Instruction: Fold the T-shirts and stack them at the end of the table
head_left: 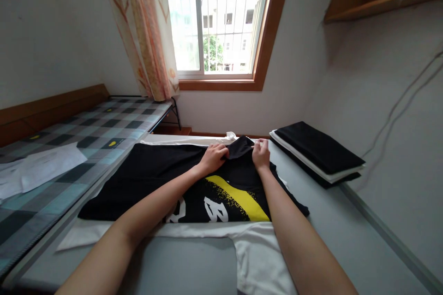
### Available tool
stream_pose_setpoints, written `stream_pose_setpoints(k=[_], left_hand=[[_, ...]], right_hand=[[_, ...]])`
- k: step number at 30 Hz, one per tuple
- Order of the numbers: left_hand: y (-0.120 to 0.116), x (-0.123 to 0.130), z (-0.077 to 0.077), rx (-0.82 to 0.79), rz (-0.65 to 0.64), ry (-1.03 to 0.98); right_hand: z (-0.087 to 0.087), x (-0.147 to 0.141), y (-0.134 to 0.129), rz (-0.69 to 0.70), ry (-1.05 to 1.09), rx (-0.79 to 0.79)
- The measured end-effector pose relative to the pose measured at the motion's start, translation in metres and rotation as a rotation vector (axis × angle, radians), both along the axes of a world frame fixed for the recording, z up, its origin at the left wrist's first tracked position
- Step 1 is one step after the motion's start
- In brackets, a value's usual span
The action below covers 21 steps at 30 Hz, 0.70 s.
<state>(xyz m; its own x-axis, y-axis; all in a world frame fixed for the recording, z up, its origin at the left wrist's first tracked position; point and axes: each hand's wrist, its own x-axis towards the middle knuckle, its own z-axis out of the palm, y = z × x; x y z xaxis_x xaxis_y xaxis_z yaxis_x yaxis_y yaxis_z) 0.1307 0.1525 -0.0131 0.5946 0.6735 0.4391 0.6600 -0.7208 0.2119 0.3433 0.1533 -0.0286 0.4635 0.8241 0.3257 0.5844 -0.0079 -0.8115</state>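
A black T-shirt with a yellow stripe and white lettering lies spread across the table. Its far edge is lifted into a small flap between my hands. My left hand grips the cloth on the left of that flap with curled fingers. On the right, my right hand pinches the flap's other corner. Beneath the black shirt lies a white shirt, with a sleeve showing toward me and more white cloth along the far side.
A stack of folded black and white clothes sits on the grey table near the right wall. To the left is a bed with a checked cover and white papers. A curtain hangs by the window.
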Motion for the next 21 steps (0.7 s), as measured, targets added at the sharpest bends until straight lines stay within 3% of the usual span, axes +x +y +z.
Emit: stream_pose_setpoints(k=[5,8,11,14,17,21], left_hand=[[-0.001,-0.012,-0.011,-0.092,0.037,-0.153],[-0.002,-0.013,-0.012,-0.083,0.128,-0.216],[-0.003,-0.016,-0.010,-0.205,0.244,-0.223],[-0.002,-0.021,-0.005,-0.289,0.349,-0.174],[0.000,-0.026,0.000,-0.288,0.390,-0.132],[0.002,-0.027,0.000,-0.323,0.401,-0.194]], right_hand=[[-0.001,-0.001,-0.003,0.073,-0.055,-0.046],[0.006,-0.002,-0.004,0.087,-0.111,-0.059],[0.028,-0.001,-0.007,0.075,-0.194,-0.024],[0.057,0.001,-0.018,0.210,-0.304,-0.070],[0.076,-0.001,-0.035,0.386,-0.371,-0.261],[0.075,-0.004,-0.056,0.728,-0.291,-0.637]])
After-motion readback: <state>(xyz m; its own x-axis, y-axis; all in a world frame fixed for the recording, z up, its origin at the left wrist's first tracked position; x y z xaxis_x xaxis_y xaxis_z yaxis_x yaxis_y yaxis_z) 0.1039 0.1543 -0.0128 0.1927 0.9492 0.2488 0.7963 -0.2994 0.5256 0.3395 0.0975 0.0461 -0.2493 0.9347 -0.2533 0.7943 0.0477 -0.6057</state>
